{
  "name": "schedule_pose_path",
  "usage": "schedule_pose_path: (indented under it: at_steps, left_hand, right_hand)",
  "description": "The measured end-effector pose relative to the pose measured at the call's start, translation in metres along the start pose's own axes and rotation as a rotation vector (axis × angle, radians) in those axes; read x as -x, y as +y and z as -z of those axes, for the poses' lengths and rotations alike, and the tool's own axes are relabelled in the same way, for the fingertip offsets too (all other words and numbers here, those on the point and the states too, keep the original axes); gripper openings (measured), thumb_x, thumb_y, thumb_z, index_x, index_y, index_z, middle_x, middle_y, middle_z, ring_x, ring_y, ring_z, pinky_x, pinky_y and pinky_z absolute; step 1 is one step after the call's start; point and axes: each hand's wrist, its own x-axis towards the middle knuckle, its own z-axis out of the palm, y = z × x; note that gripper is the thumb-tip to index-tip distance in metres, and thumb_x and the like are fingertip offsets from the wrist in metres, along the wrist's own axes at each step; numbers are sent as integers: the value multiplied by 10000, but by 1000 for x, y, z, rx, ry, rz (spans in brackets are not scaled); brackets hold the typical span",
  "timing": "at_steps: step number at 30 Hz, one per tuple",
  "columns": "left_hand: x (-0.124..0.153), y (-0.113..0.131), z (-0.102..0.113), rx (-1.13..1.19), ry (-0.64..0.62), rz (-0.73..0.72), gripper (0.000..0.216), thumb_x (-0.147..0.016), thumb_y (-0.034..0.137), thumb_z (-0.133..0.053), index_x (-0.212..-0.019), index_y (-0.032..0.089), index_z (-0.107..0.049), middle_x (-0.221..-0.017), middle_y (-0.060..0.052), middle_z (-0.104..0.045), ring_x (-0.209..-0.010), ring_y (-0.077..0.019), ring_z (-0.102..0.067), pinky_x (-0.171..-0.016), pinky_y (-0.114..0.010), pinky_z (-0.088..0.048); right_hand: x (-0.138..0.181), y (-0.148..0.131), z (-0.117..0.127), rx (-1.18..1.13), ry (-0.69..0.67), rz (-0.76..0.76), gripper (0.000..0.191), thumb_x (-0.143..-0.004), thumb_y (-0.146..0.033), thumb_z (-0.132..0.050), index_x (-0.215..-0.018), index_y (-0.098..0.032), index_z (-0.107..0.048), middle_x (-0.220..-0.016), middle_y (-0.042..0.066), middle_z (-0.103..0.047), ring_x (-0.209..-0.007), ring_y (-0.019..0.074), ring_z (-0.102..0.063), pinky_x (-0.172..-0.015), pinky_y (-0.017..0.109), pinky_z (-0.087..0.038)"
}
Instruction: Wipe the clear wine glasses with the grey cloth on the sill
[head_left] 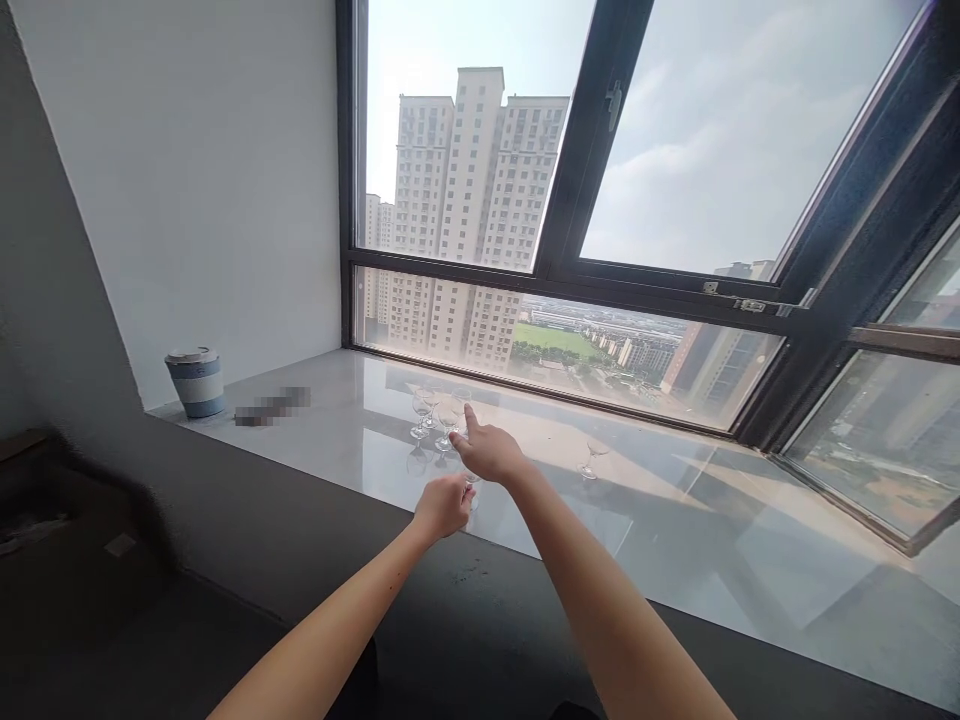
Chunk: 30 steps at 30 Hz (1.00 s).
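My left hand [444,506] is closed near the front edge of the sill, its fingers around a small clear stemmed glass [472,479] that is mostly hidden. Just beyond it, my right hand [487,450] has its index finger and thumb spread apart beside a cluster of stemmed glasses. One stemmed glass [447,416] stands closest to the right fingertips; whether they touch it I cannot tell. Farther left in the cluster is another upright stemmed glass [421,408]. A single stemmed glass [591,460] stands apart, to the right of my hands.
The glossy pale windowsill [315,440] runs beneath a dark-framed window [555,262]. A blue and white lidded cup [196,384] stands at the sill's left end, beside a blurred-out dark item [271,407]. Sunlight and reflections streak the surface.
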Motion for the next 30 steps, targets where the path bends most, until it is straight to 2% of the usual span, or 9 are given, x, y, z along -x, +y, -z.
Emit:
schedule_pose_path:
  at_steps: [5, 10, 14, 20, 26, 30]
  left_hand:
    - [0, -1, -1, -1, 0, 7, 242, -914, 281, -447, -974, 174, -655, -863, -107, -688, -839, -230, -647, -708, -287, -397]
    - [0, -2, -1, 1, -19, 1, 272, -918, 299, -422, -931, 177, -665, -861, -114, -691, -822, -246, -647, -677, -299, -398]
    - [-1, -2, 2, 23, -50, -2, 277, -912, 286, -414, -978, 190, -665, -892, -106, -699, -822, -243, -647, -659, -293, -400]
    - [0, -3, 3, 28, -39, -2, 273, -903, 279, -421, -855, 184, -672, -829, -99, -685, -781, -233, -639, -653, -289, -393]
    - [0, -7, 1, 54, -12, -36, 251, -896, 257, -436, -828, 174, -663, -830, -103, -684, -785, -223, -636, -635, -276, -364]
    - [-3, -12, -3, 77, -11, -48, 230, -895, 239, -438, -848, 180, -655, -827, -91, -688, -778, -216, -638, -620, -271, -352]
  right_hand:
    - [-2, -2, -1, -2, 5, 12, 893, -900, -700, -229, -1545, -98, -89, -1017, 158, -695, -941, 278, -629, -708, 314, -395]
    - [-7, -4, -16, 3, -7, 4, 1043, -813, -818, -241, -1529, -64, -164, -965, 160, -704, -927, 288, -634, -682, 311, -402]
    - [-9, -5, -30, 45, 47, -13, 984, -843, -793, -167, -1524, -82, -204, -943, 156, -706, -913, 293, -640, -689, 321, -410]
    - [-9, -3, -39, 98, 138, -22, 867, -910, -694, -73, -1523, -97, -214, -923, 163, -708, -891, 274, -651, -729, 332, -414]
    - [-11, 2, -52, 112, 274, -19, 773, -948, -631, -120, -1522, -124, -223, -877, 147, -710, -839, 269, -666, -740, 329, -416]
    - [-13, 7, -59, 103, 329, 14, 686, -983, -556, -149, -1518, -136, -240, -817, 112, -712, -762, 242, -659, -691, 296, -399]
